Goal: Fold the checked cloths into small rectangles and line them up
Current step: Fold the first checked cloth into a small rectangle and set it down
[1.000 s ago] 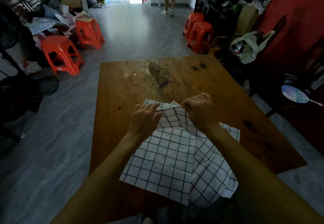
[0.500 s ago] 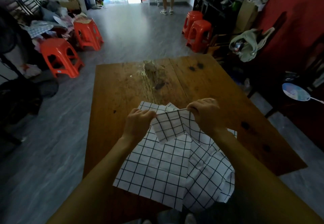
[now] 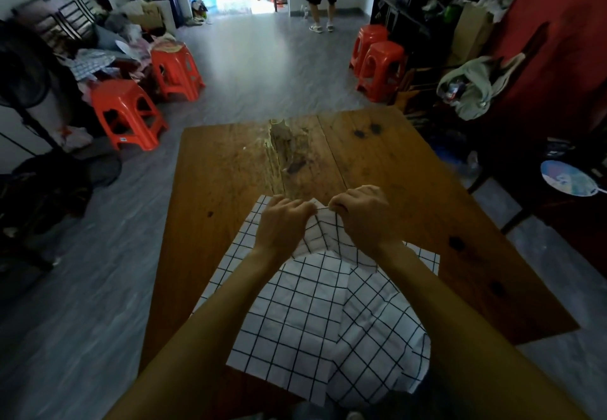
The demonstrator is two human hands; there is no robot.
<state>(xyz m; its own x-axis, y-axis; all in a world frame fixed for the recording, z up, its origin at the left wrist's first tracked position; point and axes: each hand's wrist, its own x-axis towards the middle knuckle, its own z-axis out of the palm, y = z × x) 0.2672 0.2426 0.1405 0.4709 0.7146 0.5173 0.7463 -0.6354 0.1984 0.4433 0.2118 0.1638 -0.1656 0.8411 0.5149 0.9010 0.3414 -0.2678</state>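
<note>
Checked cloth [image 3: 315, 314] spreads from mid-frame toward the lower edge. Left hand [image 3: 282, 222] and right hand [image 3: 361, 214] pinch its far edge close together, so the loose bulk lies below both grips

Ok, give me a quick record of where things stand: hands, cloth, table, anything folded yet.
left hand: fingers curled, pinching the far edge of the checked cloth
right hand: pinching the same edge, close beside the left
cloth state: raised at the far edge, rumpled, near part hanging over the table's near edge
wooden table: worn, damaged patch at the far middle
folded rectangles: none visible
background: orange stools, a person standing by the doorway
</note>
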